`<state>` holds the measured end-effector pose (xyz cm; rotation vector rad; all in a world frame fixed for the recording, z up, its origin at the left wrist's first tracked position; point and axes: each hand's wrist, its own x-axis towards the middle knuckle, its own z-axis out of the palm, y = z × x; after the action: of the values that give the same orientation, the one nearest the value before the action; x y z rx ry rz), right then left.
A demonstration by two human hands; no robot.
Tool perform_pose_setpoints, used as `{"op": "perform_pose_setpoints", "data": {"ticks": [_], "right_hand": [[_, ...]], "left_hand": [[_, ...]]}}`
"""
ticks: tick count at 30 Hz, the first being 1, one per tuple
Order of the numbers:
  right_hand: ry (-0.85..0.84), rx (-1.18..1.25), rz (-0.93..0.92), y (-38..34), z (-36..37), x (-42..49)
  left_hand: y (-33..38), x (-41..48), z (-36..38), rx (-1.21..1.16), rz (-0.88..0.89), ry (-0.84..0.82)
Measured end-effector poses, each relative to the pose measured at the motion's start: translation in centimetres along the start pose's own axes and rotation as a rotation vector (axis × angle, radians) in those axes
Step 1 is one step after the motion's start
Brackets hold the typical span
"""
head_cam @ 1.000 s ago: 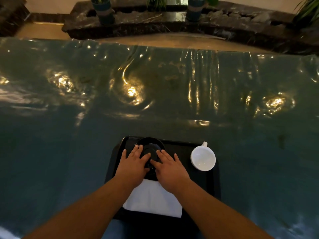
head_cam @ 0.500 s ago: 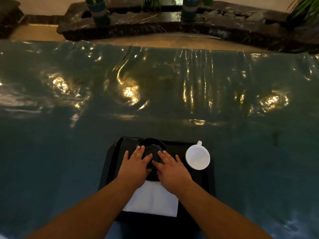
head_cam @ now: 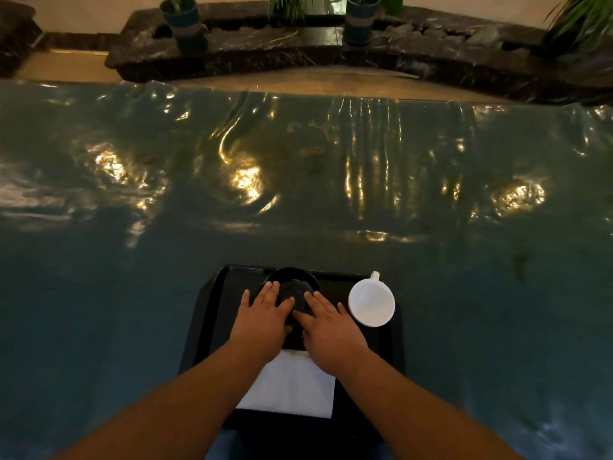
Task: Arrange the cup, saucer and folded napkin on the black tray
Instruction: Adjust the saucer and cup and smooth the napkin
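Both hands, left [head_cam: 262, 322] and right [head_cam: 331, 330], lie flat, fingers spread, on the black saucer [head_cam: 292, 283], gripping nothing; white cup [head_cam: 371, 303] just right

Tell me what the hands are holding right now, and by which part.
Both hands lie flat on the black saucer: left hand on its left side, right hand on its right. Whether the fingers grip the rim cannot be told.

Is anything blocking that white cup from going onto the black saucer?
Yes. Both hands lie flat on the saucer, the left hand and right hand covering its near half. The cup stands just right of it on the tray, with nothing else between.
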<state>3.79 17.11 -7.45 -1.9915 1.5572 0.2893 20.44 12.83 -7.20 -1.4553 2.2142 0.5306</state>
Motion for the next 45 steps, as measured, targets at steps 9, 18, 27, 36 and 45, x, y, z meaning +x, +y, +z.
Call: {"op": "perform_pose_setpoints", "data": {"ticks": [9, 18, 27, 36, 45], "right_hand": [[0.545, 0.375, 0.210, 3.4, -4.1, -4.2], [0.300, 0.819, 0.669, 11.0, -2.9, -6.6], [0.262, 0.972, 0.615, 12.4, -2.9, -5.2], [0.247, 0.830, 0.540, 13.9, -4.3, -3.3], [0.365, 0.814, 0.692, 11.5, -2.7, -5.5]], "left_hand": [[3.4, 1.7, -3.4, -0.238, -0.021, 0.249], [9.9, 5.6, -4.8, -0.490, 0.033, -0.009], [10.4, 6.0, -4.4, -0.605, -0.080, -0.014], [10.9, 5.4, -4.2, -0.484, -0.101, -0.065], [10.1, 6.1, -6.3, -0.388, -0.138, 0.093]]}}
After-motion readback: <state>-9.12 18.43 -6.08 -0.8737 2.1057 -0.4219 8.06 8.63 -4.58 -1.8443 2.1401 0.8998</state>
